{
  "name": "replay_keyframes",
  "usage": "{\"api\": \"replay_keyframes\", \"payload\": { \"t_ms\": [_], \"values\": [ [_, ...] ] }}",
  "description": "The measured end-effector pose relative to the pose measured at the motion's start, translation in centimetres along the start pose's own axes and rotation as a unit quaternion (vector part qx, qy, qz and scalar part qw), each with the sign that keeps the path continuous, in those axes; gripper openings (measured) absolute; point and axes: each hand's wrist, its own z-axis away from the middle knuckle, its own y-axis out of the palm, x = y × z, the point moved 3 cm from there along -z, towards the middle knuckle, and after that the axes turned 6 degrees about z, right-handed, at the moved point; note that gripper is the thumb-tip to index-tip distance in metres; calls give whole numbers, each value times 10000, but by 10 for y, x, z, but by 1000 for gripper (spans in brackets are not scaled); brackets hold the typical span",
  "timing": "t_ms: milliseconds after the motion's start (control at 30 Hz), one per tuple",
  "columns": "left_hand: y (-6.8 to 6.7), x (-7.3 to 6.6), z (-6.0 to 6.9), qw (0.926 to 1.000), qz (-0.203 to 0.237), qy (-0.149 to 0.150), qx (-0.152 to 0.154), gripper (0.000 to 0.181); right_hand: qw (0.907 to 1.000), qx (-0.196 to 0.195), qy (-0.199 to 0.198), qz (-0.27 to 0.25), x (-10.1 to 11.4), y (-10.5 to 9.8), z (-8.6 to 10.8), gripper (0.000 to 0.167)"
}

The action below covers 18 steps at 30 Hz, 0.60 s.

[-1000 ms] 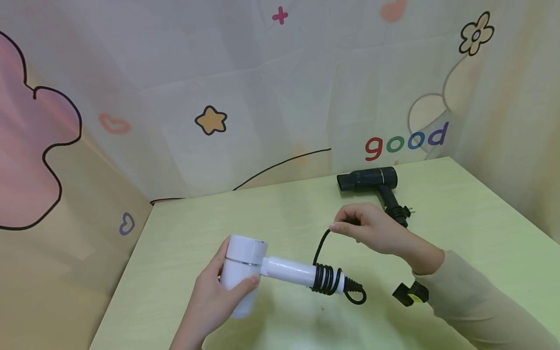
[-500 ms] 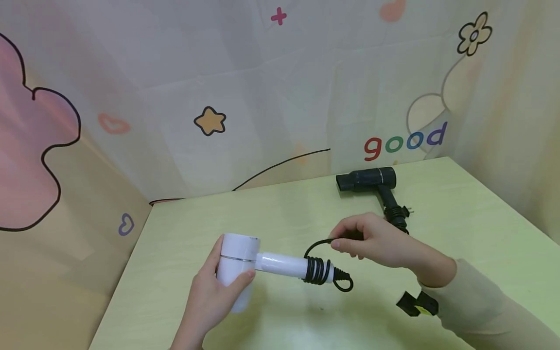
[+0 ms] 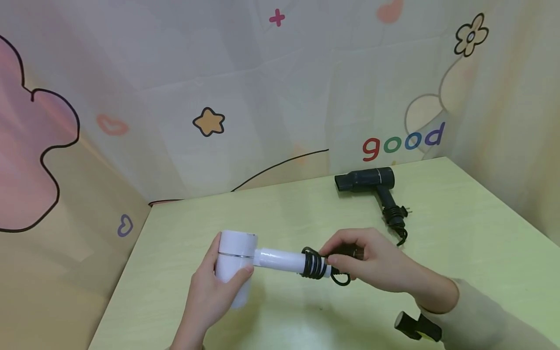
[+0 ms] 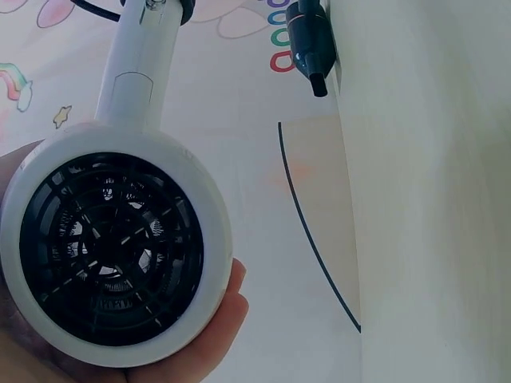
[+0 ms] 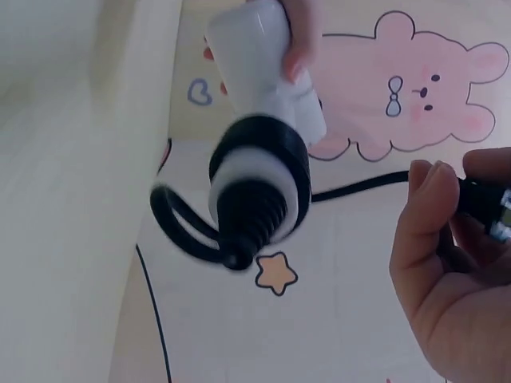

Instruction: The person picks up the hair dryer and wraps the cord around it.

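Observation:
My left hand (image 3: 212,294) grips a white hair dryer (image 3: 280,260) by its barrel, above the table. The handle points right, and a black cord (image 3: 314,266) is coiled several times around its end. A small cord loop (image 5: 180,227) sticks out past the handle tip in the right wrist view. Close to the coil, my right hand (image 3: 378,260) pinches the free end of the cord. The right wrist view shows what looks like a black plug (image 5: 479,206) in those fingers, partly hidden. Facing the left wrist camera is the dryer's round black grille (image 4: 112,247).
A black hair dryer (image 3: 365,180) lies at the back right of the pale green table (image 3: 183,253), its cord wound round the handle. Behind the table hangs a printed curtain (image 3: 262,87). A dark wrist-worn device (image 3: 417,326) sits by the right sleeve.
My right hand has come down and closer to the handle, so the free cord now bends over the coil. The white hair dryer has shifted slightly left and up in my left hand.

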Motion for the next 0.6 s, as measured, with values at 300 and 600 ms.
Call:
{"api": "replay_keyframes", "payload": {
  "t_ms": [300, 600],
  "values": [
    [0, -4, -1, 9998, 67, 180, -86, 87, 9964, 34, -418, -743, 1, 27, 9, 17],
    [0, -5, -2, 9986, 102, 211, -469, 86, 9737, -189, -106, -2266, -9, 52, 12, 23]
  ]
}}
